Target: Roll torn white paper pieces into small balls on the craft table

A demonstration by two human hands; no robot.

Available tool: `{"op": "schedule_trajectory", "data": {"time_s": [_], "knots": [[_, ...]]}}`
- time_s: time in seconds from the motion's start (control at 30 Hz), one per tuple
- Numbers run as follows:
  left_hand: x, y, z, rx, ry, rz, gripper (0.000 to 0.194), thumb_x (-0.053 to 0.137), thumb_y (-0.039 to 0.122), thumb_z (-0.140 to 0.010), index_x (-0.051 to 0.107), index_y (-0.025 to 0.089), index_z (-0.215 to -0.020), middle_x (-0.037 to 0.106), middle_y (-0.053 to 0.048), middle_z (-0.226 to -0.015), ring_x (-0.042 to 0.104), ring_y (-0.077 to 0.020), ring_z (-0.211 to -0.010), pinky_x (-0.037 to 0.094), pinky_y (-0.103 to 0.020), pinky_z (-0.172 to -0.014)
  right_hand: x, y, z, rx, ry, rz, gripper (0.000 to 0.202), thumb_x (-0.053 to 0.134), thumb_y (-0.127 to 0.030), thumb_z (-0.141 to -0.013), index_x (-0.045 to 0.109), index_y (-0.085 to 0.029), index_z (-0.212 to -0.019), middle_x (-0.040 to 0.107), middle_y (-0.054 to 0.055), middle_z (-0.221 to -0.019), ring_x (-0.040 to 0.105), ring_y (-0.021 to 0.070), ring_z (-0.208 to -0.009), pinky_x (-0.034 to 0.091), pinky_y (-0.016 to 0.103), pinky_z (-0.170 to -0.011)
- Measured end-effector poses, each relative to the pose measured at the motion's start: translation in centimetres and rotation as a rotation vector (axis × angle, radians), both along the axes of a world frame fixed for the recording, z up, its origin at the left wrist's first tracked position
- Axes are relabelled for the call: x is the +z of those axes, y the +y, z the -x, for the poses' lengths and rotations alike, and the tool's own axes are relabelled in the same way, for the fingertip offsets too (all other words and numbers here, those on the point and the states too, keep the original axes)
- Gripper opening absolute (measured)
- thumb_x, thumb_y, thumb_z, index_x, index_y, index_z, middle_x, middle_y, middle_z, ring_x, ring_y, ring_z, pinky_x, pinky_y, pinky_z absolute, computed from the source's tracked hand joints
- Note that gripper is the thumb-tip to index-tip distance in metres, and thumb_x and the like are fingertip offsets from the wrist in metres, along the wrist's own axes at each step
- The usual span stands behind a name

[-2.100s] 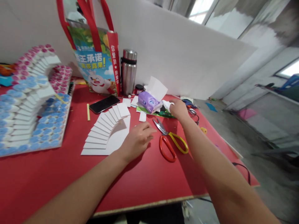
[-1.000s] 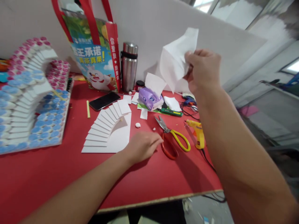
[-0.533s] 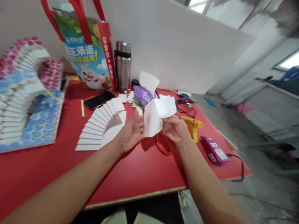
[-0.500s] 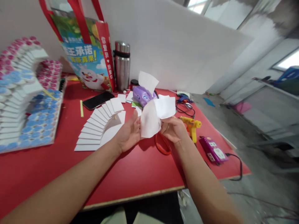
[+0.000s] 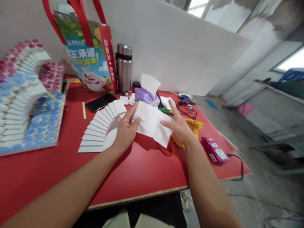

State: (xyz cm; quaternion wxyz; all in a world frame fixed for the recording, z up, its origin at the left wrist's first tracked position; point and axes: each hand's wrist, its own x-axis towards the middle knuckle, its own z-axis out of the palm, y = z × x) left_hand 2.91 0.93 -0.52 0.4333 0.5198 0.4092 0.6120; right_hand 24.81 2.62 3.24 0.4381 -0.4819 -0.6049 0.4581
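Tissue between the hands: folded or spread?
Spread: the tissue shows a broad sheet between left hand and right hand. Whether it's doubled, cannot tell.

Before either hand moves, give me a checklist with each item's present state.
1. Left hand holding the white tissue: ok, thumb at its left edge.
2. Right hand gripping firmly: cannot tell; its thumb lies over the white tissue.
3. White tissue flat: not ok; creased, lower right corner drooping.
4. Scissors fully visible: not ok, blades hidden.
5. Smartphone clear of both hands: ok.
6. Yellow glue gun clear of the right hand: cannot tell, partly hidden behind it.
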Motion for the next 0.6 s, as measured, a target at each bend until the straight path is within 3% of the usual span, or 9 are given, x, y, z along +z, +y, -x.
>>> {"op": "schedule_trajectory", "data": {"time_s": [0.1,0.23,0.3,0.37,0.43,0.5,0.6], "knots": [[-0.5,0.4,0.3,0.091,0.08,-0.04,0.04,0.06,0.022,-0.092,0.07,0.022,-0.13,0.068,-0.007,-0.139,0.061,-0.0222,-0.13,0.045,-0.037,-0.112,-0.3,0.2,-0.4,-0.043,-0.144,-0.124,0.07,0.083,-0.034,-0.072,0.063,-0.032,-0.139,0.067,0.005,-0.138,0.06,0.0293,-0.13,0.053,0.045,-0.105],[-1.1,0.7,0.3,0.054,0.057,-0.009,0.044,0.062,0.02,-0.089,0.068,0.021,-0.133,0.068,-0.008,-0.138,0.06,-0.0218,-0.131,0.045,-0.036,-0.112,-0.9,0.9,-0.8,-0.174,-0.201,-0.142,0.051,0.071,-0.029,-0.078,0.07,-0.024,-0.129,0.075,0.006,-0.118,0.071,0.0268,-0.104,0.057,0.045,-0.092],[-0.9,0.6,0.1,-0.051,-0.019,0.052,0.055,0.064,0.019,-0.088,0.06,0.022,-0.142,0.07,-0.009,-0.132,0.066,-0.0207,-0.12,0.052,-0.033,-0.1,-1.0,0.9,-0.5,-0.169,-0.206,-0.194,0.049,0.072,-0.033,-0.081,0.069,-0.023,-0.129,0.076,0.007,-0.111,0.071,0.0257,-0.102,0.055,0.045,-0.095],[-0.5,0.2,0.0,-0.187,-0.09,0.134,0.063,0.066,0.019,-0.086,0.053,0.023,-0.148,0.074,-0.008,-0.118,0.071,-0.0174,-0.093,0.056,-0.028,-0.079,-0.8,0.5,0.1,-0.117,-0.137,-0.21,0.05,0.074,-0.04,-0.084,0.067,-0.024,-0.131,0.076,0.007,-0.11,0.07,0.025,-0.108,0.054,0.043,-0.099],[-0.1,-0.1,-0.2,-0.312,-0.128,0.193,0.067,0.068,0.02,-0.083,0.053,0.021,-0.147,0.074,-0.005,-0.102,0.066,-0.0133,-0.072,0.052,-0.024,-0.065,-0.4,-0.1,0.8,-0.058,-0.053,-0.134,0.054,0.077,-0.045,-0.082,0.065,-0.026,-0.131,0.077,0.007,-0.11,0.072,0.024,-0.104,0.056,0.039,-0.093],[0.1,-0.2,-0.3,-0.393,-0.138,0.231,0.066,0.071,0.021,-0.08,0.056,0.018,-0.144,0.071,-0.003,-0.092,0.063,-0.0118,-0.066,0.048,-0.023,-0.06,-0.2,-0.6,1.4,0.052,-0.013,0.032,0.052,0.083,-0.046,-0.076,0.07,-0.025,-0.123,0.078,0.006,-0.101,0.074,0.0228,-0.089,0.058,0.035,-0.077],[-0.1,-0.1,-0.3,-0.364,-0.099,0.232,0.063,0.075,0.025,-0.079,0.06,0.017,-0.139,0.07,-0.004,-0.095,0.063,-0.0119,-0.069,0.049,-0.023,-0.062,-0.4,-0.7,1.7,0.19,0.022,0.241,0.041,0.089,-0.045,-0.068,0.075,-0.02,-0.097,0.077,0.004,-0.082,0.071,0.0199,-0.068,0.054,0.03,-0.06]]}}
